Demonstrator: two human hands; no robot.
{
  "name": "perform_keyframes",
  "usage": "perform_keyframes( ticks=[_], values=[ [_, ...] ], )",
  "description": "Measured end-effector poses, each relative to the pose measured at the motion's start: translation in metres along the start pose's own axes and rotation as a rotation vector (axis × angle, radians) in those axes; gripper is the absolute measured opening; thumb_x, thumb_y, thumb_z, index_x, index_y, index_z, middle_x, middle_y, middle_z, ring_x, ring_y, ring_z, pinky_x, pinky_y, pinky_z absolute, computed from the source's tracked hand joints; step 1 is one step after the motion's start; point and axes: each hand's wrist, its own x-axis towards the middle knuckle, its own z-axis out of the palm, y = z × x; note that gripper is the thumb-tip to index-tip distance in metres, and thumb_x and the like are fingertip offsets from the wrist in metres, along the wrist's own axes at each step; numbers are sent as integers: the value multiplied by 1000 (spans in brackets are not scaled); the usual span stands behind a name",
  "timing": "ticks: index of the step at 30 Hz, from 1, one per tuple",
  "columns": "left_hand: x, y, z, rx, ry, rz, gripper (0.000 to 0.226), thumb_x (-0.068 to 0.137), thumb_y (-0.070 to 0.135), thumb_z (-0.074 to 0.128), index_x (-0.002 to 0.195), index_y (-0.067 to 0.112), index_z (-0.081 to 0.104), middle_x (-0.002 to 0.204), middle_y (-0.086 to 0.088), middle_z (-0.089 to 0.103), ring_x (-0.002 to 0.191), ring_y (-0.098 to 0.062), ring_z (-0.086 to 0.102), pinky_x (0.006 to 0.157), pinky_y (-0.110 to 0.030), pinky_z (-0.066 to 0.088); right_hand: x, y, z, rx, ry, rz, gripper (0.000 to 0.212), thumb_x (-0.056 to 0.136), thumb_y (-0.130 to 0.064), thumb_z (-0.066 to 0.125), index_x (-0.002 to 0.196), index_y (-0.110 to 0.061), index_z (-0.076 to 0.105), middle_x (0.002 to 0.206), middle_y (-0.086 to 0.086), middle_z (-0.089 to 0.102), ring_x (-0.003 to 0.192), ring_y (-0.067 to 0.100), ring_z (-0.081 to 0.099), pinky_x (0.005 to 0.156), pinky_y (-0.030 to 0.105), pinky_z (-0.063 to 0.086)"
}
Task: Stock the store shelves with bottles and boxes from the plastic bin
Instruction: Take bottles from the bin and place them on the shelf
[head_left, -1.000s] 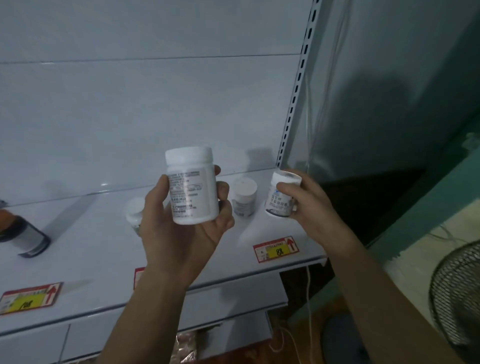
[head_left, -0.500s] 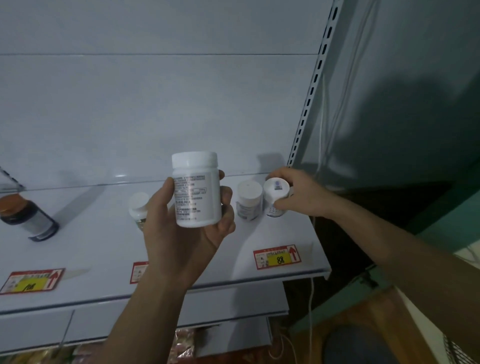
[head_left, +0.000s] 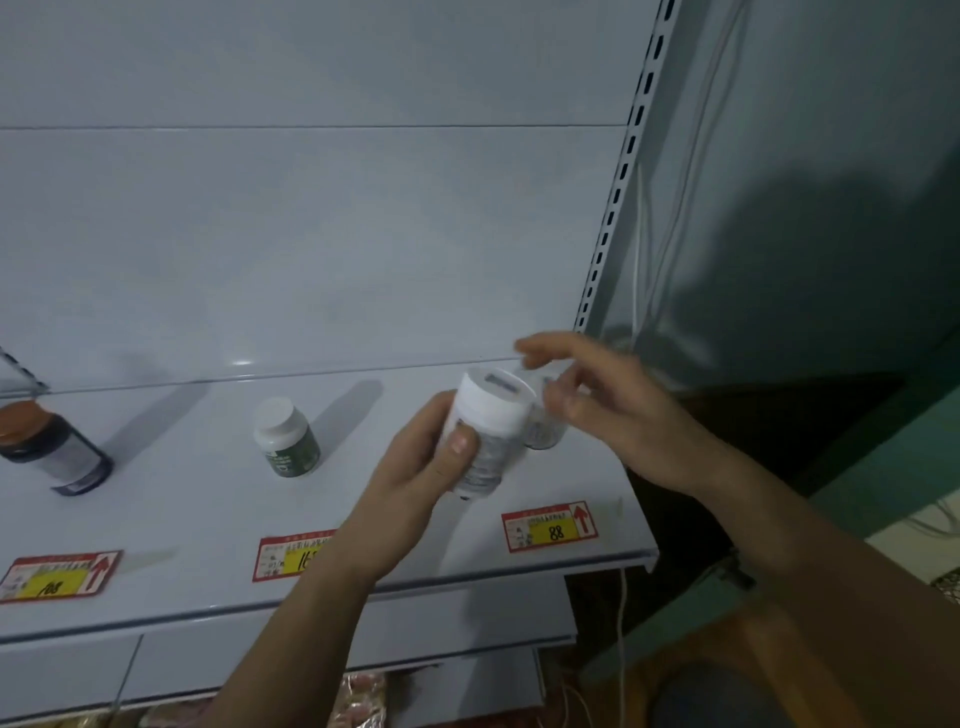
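My left hand grips a large white bottle with a printed label. It is tilted, cap toward me, low over the right part of the white shelf. Just behind it a small white bottle stands on the shelf, mostly hidden. My right hand hovers over that small bottle with fingers loosely spread and holds nothing that I can see. The plastic bin is out of view.
A white-capped bottle with a green label stands mid-shelf. A dark bottle with an orange cap sits at the left. Price tags line the front edge. A slotted upright bounds the shelf on the right; lower shelves lie beneath.
My left hand carried the large bottle right and down toward the small bottles and tilted it. My right hand let go of the small bottle and lifted off it.
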Motion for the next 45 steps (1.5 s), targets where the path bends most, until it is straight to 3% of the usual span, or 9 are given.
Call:
perform_keyframes(
  ticks=[4, 7, 10, 13, 17, 21, 26, 36, 45],
  values=[
    [8, -10, 12, 137, -55, 11, 58, 96, 53, 52, 139, 15, 51, 129, -5, 64, 120, -30, 61, 99, -45, 54, -7, -12, 1, -86, -149, -3, 52, 93, -36, 67, 142, -26, 52, 130, -14, 60, 114, 6, 58, 78, 14, 48],
    [15, -14, 16, 173, -27, 1, 51, 94, 49, 56, 133, 16, 57, 121, -1, 68, 112, -26, 65, 91, -42, 57, -6, -8, -9, -99, -107, 8, 47, 91, -29, 72, 136, -26, 57, 123, -14, 63, 109, 14, 62, 76, 26, 55],
    [18, -23, 4, 425, 93, 55, 52, 88, 58, 59, 129, 25, 57, 122, 12, 65, 113, -13, 63, 88, -35, 56, -3, -10, -28, -147, -50, 36, 48, 90, -28, 71, 136, -28, 56, 125, -15, 62, 110, 14, 62, 84, 42, 59],
    [23, -41, -18, 797, 179, 2, 72, 80, 76, 58, 135, 31, 48, 131, 20, 52, 118, 2, 51, 94, -26, 46, 4, -16, -53, -212, 33, 77, 50, 89, -23, 71, 136, -28, 56, 126, -17, 60, 113, 9, 59, 86, 28, 58],
    [35, -62, -35, 1107, 108, -155, 102, 68, 89, 53, 145, 23, 39, 147, 4, 44, 130, -17, 45, 106, -42, 44, 9, -4, -76, -390, 143, 88, 46, 85, -18, 75, 127, -26, 59, 123, -9, 61, 104, 8, 59, 78, 16, 47],
    [50, -67, -37, 1301, -84, -325, 115, 69, 85, 59, 154, 16, 24, 161, -5, 25, 145, -25, 28, 117, -46, 29, 14, 21, -74, -477, 6, 182, 38, 82, -18, 77, 116, -28, 63, 111, -9, 66, 99, 9, 62, 84, 32, 55],
    [58, -67, -38, 1335, -198, -434, 118, 71, 85, 57, 156, 13, 16, 166, -6, 11, 150, -26, 18, 121, -47, 23, 19, 46, -59, -514, -60, 222, 41, 78, -22, 80, 116, -26, 67, 107, -11, 69, 97, 7, 64, 89, 39, 57],
    [56, -66, -36, 1335, -231, -457, 119, 75, 82, 55, 159, 13, 6, 168, -5, 2, 153, -24, 12, 123, -47, 18, 28, 56, -47, -575, -97, 226, 43, 74, -27, 81, 114, -24, 67, 104, -9, 68, 93, 10, 63, 84, 42, 56],
    [55, -60, -33, 1323, -227, -443, 116, 77, 80, 56, 159, 13, 7, 169, -4, 2, 154, -22, 10, 123, -45, 17, 28, 51, -51, -611, -185, 291, 56, 71, -40, 82, 121, -31, 59, 113, -12, 64, 102, 12, 62, 85, 35, 54]
  ],
)
